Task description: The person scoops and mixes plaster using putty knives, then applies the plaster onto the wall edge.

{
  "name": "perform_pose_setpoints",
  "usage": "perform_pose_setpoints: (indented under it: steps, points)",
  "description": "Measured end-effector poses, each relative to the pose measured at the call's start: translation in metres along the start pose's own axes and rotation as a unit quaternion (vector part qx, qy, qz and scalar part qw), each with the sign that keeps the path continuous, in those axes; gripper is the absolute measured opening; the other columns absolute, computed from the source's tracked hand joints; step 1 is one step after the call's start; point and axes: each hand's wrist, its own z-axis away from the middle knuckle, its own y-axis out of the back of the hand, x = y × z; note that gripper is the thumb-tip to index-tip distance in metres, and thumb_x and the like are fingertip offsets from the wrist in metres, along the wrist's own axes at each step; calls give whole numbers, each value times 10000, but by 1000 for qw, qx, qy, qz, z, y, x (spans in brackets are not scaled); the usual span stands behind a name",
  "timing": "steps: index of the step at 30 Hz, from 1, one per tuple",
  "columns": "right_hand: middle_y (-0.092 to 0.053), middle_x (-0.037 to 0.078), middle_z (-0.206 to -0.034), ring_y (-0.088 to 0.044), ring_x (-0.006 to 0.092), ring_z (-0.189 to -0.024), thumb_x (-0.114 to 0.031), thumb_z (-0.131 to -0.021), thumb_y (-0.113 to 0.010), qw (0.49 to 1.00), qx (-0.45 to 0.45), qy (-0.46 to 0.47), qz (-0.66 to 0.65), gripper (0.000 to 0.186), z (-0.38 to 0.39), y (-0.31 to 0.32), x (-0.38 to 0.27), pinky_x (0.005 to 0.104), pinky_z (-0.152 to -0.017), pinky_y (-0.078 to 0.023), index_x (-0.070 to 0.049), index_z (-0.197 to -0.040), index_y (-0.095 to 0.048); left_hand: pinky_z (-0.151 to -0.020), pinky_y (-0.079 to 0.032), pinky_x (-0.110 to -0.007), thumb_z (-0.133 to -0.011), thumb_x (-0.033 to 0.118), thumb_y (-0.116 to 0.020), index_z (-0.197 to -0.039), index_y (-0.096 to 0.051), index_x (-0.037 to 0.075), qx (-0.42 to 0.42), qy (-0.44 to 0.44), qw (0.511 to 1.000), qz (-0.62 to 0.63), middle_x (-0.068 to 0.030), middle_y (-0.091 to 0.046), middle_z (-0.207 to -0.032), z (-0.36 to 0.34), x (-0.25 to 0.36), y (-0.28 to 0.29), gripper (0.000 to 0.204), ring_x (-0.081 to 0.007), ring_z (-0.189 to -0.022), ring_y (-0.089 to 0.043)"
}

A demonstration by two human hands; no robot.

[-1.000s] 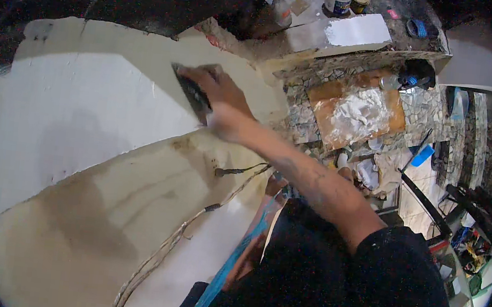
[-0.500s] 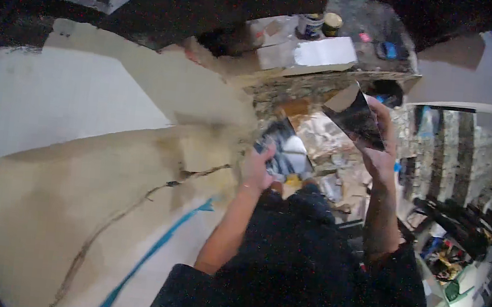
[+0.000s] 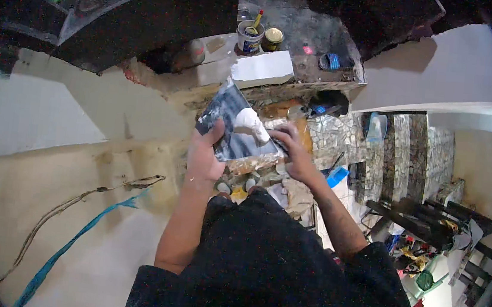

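Steadying a smeared plate (image 3: 238, 144) under white paste (image 3: 251, 124).
From afar, I see the left hand (image 3: 205, 155) clamping its left edge, thumb on top, probably for support; the right hand (image 3: 297, 158) half-curls beside the paste (gripping anything? I can't tell).

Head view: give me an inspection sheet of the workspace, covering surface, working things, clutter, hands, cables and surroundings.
Surface: wall, pale above, tan below.
Working things: plate bearing white paste.
Clutter: bucket and can on ledge.
Hands: left hand holds the plate; right hand at its right edge, grip unclear.
Cables: loose cables by the wall, near a blue strip.
Surroundings: dark frame at right.
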Motion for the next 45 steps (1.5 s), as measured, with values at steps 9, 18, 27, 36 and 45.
perform_pose_setpoints:
  steps: [9, 18, 27, 36, 45]
  points:
    - [-405, 120, -1151, -424, 288, -1081, 15, -677, -615, 981, -42, 42, 183, 541, -37, 36, -88, 364, -886, -378, -149, -1173, -474, -747, -434, -315, -784, 249, -612, -970, -537, -25, 206, -118, 914, -330, -80, -583, -871, -7, -11, -21, 339, -181, -795, -543]
    - [-428, 150, -1171, -400, 289, -1139, 121, -604, -431, 942, -302, -62, 131, 616, -33, 8, -89, 381, -963, -324, -136, -1160, -489, -665, -422, -259, -820, 175, -576, -960, -538, -17, 225, -197, 932, -206, -43, -569, -828, -27, -12, 31, 241, -134, -710, -510]
    - [-437, 79, -1206, -429, 192, -1113, 84, -555, -494, 935, -35, -138, -326, 737, -102, -51, 2, 298, -947, -334, -60, -1265, -360, -660, -507, -366, -811, 99, -572, -1113, -443, 51, 189, -42, 940, -282, -64, -555, -969, 46, -40, 169, 332, -193, -870, -565]
    - [-395, 95, -1255, -360, 211, -1180, 22, -750, -502, 970, 61, 67, -224, 484, -223, -247, -3, 323, -983, -286, -76, -1214, -406, -748, -479, -347, -799, 32, -551, -1070, -471, 59, 193, 197, 951, -141, -37, -559, -953, 83, -38, 249, 284, -169, -829, -563]
    - [-468, 163, -1135, -451, 324, -1075, 53, -719, -462, 985, 78, 58, -146, 479, -238, -273, -68, 364, -917, -362, -75, -1180, -434, -750, -477, -324, -820, 75, -510, -1018, -531, 47, 173, 121, 972, -106, -27, -593, -892, 100, -20, 268, 201, -170, -813, -574]
